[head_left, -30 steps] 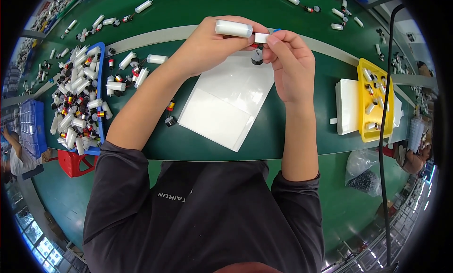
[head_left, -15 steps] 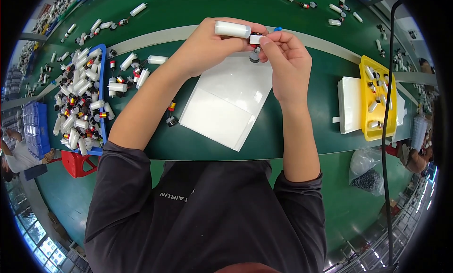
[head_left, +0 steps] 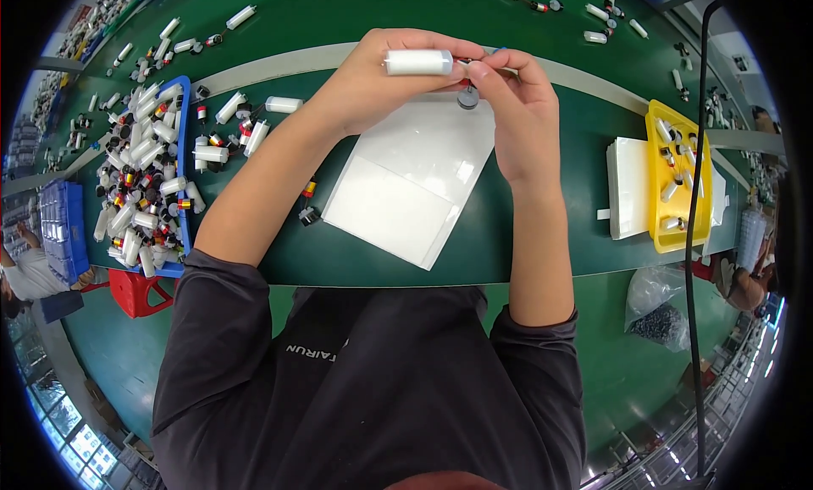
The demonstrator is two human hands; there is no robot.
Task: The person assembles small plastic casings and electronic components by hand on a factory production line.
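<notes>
My left hand [head_left: 360, 88] is closed around a white cylinder in a clear casing [head_left: 419, 62], held level above the table. At the cylinder's right end, my right hand [head_left: 523, 105] pinches a small white piece, mostly covered by the fingertips. Just below the fingertips a dark, grey-faced disc [head_left: 467, 99] hangs by a short lead, with a bit of red above it. Beneath both hands lie white sheets [head_left: 385, 206] with a glossy clear surface, slanted on the green table. A small red, yellow and black part [head_left: 308, 204] rests near my left forearm.
A blue bin [head_left: 185, 134] at the left is heaped with similar cylinders, and several loose ones [head_left: 284, 105] lie beside it. On the right, a yellow tray [head_left: 655, 160] with a few pieces sits on a white stack [head_left: 627, 189]. A black cable [head_left: 693, 321] runs down the right side.
My right fingers have closed further over the small white piece, which now hardly shows. The hanging disc has swung slightly right. Loose pieces at the far side have shifted a little left.
</notes>
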